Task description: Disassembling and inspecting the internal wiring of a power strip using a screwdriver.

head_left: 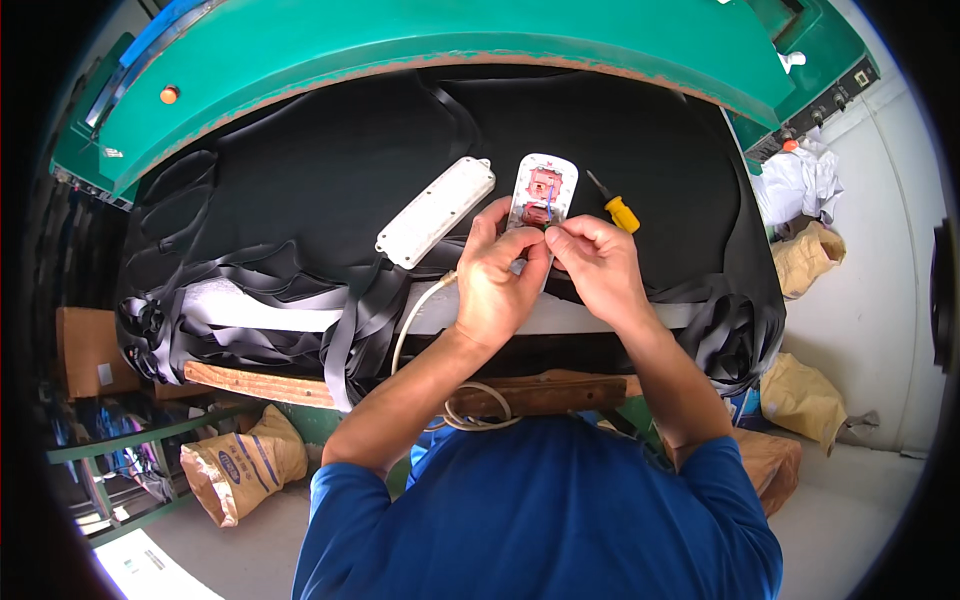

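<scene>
Over the black sheets, my left hand [500, 275] grips the lower end of an opened white power strip housing [560, 170]. Red inner parts and a blue wire show inside it. My right hand [600, 260] is closed in a pinch at the same end, its thumb and fingertips close to my left ones. What it pinches is too small and covered to make out. A cream cable [408, 325] runs from beside my left hand down to a loop by my body. Left of the hands lies a long white cover [435, 212]. To their right rests a yellow-handled screwdriver [621, 214].
Black sheets [330, 150] cover the work surface, with loose strips hanging at its wooden front edge [260, 384]. A green machine beam [400, 35] spans the far side. Brown paper sacks [245, 465] stand on the floor, and a cardboard box [92, 352] is at left.
</scene>
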A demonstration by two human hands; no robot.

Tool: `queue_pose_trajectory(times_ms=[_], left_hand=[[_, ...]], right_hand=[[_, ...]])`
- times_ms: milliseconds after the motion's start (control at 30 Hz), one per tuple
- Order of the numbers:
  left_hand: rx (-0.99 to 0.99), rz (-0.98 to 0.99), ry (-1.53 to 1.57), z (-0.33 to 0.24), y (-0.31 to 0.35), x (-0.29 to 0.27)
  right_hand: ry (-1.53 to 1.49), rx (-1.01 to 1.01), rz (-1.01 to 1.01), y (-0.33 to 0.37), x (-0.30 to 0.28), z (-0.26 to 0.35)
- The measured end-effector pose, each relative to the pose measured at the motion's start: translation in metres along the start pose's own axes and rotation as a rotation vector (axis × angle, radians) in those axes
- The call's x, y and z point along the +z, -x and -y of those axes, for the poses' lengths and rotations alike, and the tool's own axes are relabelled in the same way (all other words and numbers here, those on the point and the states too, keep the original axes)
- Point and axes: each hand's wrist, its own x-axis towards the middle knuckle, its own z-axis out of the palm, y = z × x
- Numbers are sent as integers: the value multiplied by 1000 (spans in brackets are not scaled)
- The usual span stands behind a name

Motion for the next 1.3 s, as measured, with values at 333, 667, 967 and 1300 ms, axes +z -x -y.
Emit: queue_pose_trajectory(times_ms=[333, 667, 967, 1300], left_hand=[[9, -74, -2, 5, -6, 0], [-83, -36, 17, 13, -2, -1], [-110, -25, 76, 12, -1, 1], [-93, -27, 83, 15, 3, 1]], right_hand=[[-6, -89, -102, 3, 16, -1], [248, -329, -176, 7, 20, -1], [258, -298, -176, -2, 14, -10], [196, -164, -197, -4, 8, -14]])
